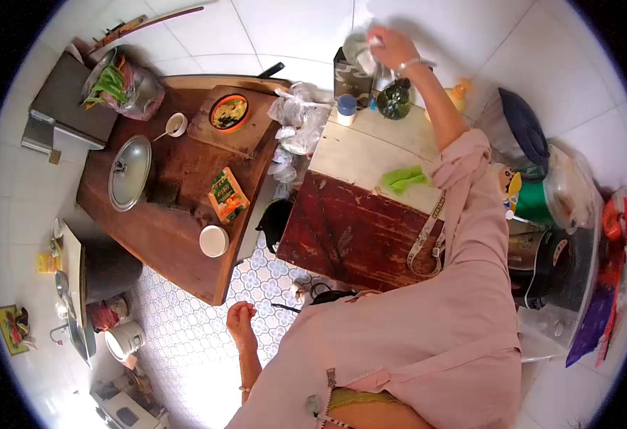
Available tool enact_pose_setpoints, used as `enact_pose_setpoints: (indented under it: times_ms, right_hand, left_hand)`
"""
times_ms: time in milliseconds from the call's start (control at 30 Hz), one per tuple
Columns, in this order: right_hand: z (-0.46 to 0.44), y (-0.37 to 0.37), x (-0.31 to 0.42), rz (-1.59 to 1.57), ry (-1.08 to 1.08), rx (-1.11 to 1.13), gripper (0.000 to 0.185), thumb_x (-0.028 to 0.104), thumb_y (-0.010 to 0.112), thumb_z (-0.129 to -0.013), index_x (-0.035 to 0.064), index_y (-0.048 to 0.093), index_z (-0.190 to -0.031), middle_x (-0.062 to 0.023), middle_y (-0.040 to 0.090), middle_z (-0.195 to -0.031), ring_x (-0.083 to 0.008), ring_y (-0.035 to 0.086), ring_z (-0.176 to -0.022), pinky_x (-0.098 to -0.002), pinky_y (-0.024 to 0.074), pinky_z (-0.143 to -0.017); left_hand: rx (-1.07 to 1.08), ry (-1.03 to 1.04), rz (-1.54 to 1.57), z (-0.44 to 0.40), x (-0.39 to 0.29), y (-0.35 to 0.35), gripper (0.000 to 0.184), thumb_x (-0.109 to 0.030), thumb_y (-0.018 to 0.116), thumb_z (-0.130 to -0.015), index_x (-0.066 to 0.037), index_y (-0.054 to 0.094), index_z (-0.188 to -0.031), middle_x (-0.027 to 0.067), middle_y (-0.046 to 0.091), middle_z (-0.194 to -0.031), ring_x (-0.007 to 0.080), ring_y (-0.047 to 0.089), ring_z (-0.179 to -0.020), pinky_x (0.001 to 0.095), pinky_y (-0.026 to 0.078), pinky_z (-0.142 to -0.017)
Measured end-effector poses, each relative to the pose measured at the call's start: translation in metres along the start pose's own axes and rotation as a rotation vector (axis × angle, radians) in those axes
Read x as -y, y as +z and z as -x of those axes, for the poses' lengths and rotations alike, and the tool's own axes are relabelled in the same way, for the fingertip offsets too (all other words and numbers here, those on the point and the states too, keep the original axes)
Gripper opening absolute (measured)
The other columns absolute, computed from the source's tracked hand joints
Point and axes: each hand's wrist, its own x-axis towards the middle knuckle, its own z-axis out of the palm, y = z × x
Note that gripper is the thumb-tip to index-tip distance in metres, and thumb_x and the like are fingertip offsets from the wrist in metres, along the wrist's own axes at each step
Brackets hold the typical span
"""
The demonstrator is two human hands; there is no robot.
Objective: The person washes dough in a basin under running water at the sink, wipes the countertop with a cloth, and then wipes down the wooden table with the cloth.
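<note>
My right hand [392, 47] is raised near the white tiled wall at the top, closed around a whitish cloth or bag [360, 53] above a dark patterned box [352, 82]. Just below it stand a white jar with a blue lid [346, 109] and a dark green glass bottle [393, 102]. A bright green cloth [404, 179] lies on the pale board [356, 154]. My left hand [241, 322] hangs low over the patterned floor, fingers curled, away from any object. The nearest thing to it is a white cup [214, 241] on the wooden table [177, 247].
On the wooden table are a lidded pan [130, 173], an orange-rimmed bowl [229, 113], a small bowl [176, 125] and a seasoning packet [228, 195]. Plastic bags [299, 118] fill the gap between tables. A rice cooker [539, 261] stands at right. A belt [422, 239] hangs over the red tabletop [342, 229].
</note>
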Motion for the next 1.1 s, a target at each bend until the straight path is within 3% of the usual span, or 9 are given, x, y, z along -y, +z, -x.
enact_pose_setpoints:
  times_ms: [133, 433, 500, 567, 600, 667, 733, 800, 1100]
  right_hand:
    - [-0.031, 0.046, -0.027, -0.015, -0.067, -0.061, 0.021, 0.018, 0.053, -0.070, 0.0135, 0.054, -0.091, -0.0114, 0.058, -0.080, -0.0292, 0.056, -0.077, -0.0364, 0.0436, -0.068]
    - [-0.040, 0.124, -0.068, 0.095, -0.111, 0.217, 0.029, 0.019, 0.054, -0.074, 0.0125, 0.054, -0.103, -0.0119, 0.059, -0.090, -0.0280, 0.056, -0.083, -0.0356, 0.0438, -0.071]
    - [-0.012, 0.049, -0.009, 0.218, 0.043, 0.406, 0.038, 0.034, 0.051, -0.077, 0.0041, 0.056, -0.100, -0.0174, 0.054, -0.103, -0.0315, 0.052, -0.092, -0.0407, 0.0423, -0.079]
    - [0.010, 0.019, 0.009, -0.063, -0.050, 0.021, 0.039, 0.019, 0.049, -0.078, 0.0020, 0.046, -0.114, -0.0217, 0.049, -0.109, -0.0355, 0.044, -0.103, -0.0394, 0.0346, -0.089]
    - [0.026, 0.037, -0.007, 0.068, -0.042, 0.057, 0.032, 0.020, 0.054, -0.075, 0.0095, 0.053, -0.106, -0.0114, 0.059, -0.089, -0.0254, 0.056, -0.080, -0.0338, 0.0442, -0.069]
    - [0.083, 0.026, 0.000, -0.176, -0.053, 0.305, 0.031, 0.020, 0.054, -0.076, 0.0081, 0.053, -0.105, -0.0110, 0.058, -0.086, -0.0235, 0.056, -0.074, -0.0324, 0.0441, -0.066]
    - [0.148, 0.040, -0.028, 0.109, -0.338, 0.521, 0.036, 0.018, 0.055, -0.073, 0.0114, 0.051, -0.108, -0.0117, 0.054, -0.094, -0.0271, 0.052, -0.087, -0.0359, 0.0435, -0.075]
    - [0.188, 0.038, -0.012, 0.330, -0.101, 0.956, 0.039, 0.013, 0.055, -0.068, 0.0133, 0.051, -0.107, -0.0156, 0.052, -0.100, -0.0316, 0.048, -0.098, -0.0400, 0.0432, -0.078]
    - [0.229, 0.046, -0.019, 0.209, 0.007, 0.768, 0.016, 0.010, 0.055, -0.064, 0.0063, 0.055, -0.079, -0.0121, 0.053, -0.092, -0.0299, 0.052, -0.085, -0.0392, 0.0446, -0.071]
  left_hand:
    - [-0.035, -0.016, -0.026, 0.009, 0.001, -0.004, 0.009, -0.006, 0.046, -0.084, -0.001, 0.052, -0.089, 0.0046, 0.055, -0.076, 0.0102, 0.050, -0.066, 0.0217, 0.044, -0.063]
    - [-0.092, -0.066, 0.001, 0.021, 0.006, -0.006, 0.010, -0.004, 0.045, -0.083, 0.000, 0.052, -0.090, 0.0053, 0.054, -0.077, 0.0111, 0.050, -0.066, 0.0219, 0.044, -0.063]
    - [-0.096, -0.067, -0.022, 0.019, -0.001, 0.001, 0.010, -0.005, 0.045, -0.084, 0.000, 0.052, -0.090, 0.0053, 0.054, -0.077, 0.0110, 0.050, -0.066, 0.0218, 0.044, -0.063]
    - [-0.079, -0.055, 0.005, 0.016, -0.002, 0.003, 0.010, -0.005, 0.045, -0.084, 0.000, 0.052, -0.089, 0.0052, 0.054, -0.077, 0.0110, 0.050, -0.067, 0.0218, 0.044, -0.063]
    - [-0.076, -0.050, 0.009, 0.014, -0.001, 0.002, 0.010, -0.005, 0.045, -0.084, 0.000, 0.052, -0.089, 0.0051, 0.054, -0.077, 0.0109, 0.050, -0.067, 0.0218, 0.044, -0.063]
    - [-0.073, -0.056, 0.009, 0.013, 0.000, -0.002, 0.010, -0.006, 0.045, -0.084, 0.000, 0.052, -0.089, 0.0050, 0.054, -0.077, 0.0107, 0.050, -0.067, 0.0217, 0.044, -0.064]
    - [-0.060, -0.081, 0.033, 0.009, 0.000, -0.003, 0.010, -0.006, 0.045, -0.084, 0.000, 0.052, -0.089, 0.0049, 0.054, -0.077, 0.0105, 0.050, -0.067, 0.0218, 0.044, -0.064]
    - [-0.036, -0.063, -0.001, 0.004, 0.002, -0.007, 0.010, -0.006, 0.045, -0.084, 0.000, 0.052, -0.089, 0.0049, 0.054, -0.077, 0.0104, 0.050, -0.067, 0.0218, 0.044, -0.064]
    - [0.025, -0.020, -0.053, -0.015, -0.002, -0.005, 0.012, -0.007, 0.045, -0.085, 0.000, 0.052, -0.091, 0.0047, 0.055, -0.078, 0.0102, 0.051, -0.068, 0.0224, 0.045, -0.064]
